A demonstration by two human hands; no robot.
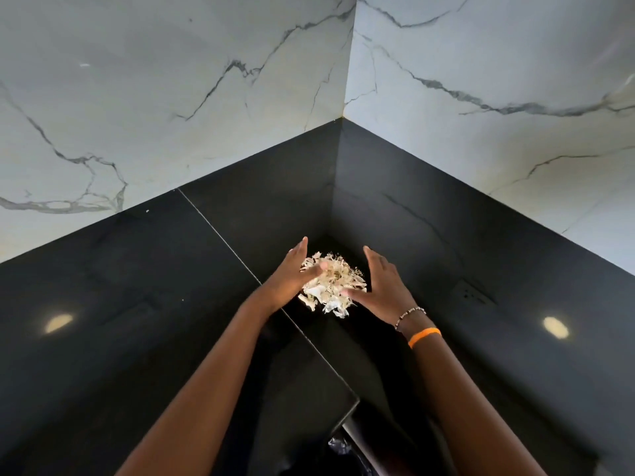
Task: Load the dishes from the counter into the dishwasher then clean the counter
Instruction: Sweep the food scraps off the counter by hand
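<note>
A small heap of pale, dry scraps (331,286) lies on the glossy black counter (137,304) in the corner. My left hand (292,276) stands on the heap's left side with straight fingers, palm turned toward it. On the heap's right side, my right hand (381,290) is held the same way, fingers straight, thumb reaching toward the scraps. Both hands flank the heap and touch its edges; neither curls round anything.
White marble-veined walls (171,80) rise behind the counter on both sides and meet at the corner. A seam runs across the counter to its front edge (347,413). Something dark with a crinkled clear film (338,444) shows below that edge. A power socket (472,293) sits at the right.
</note>
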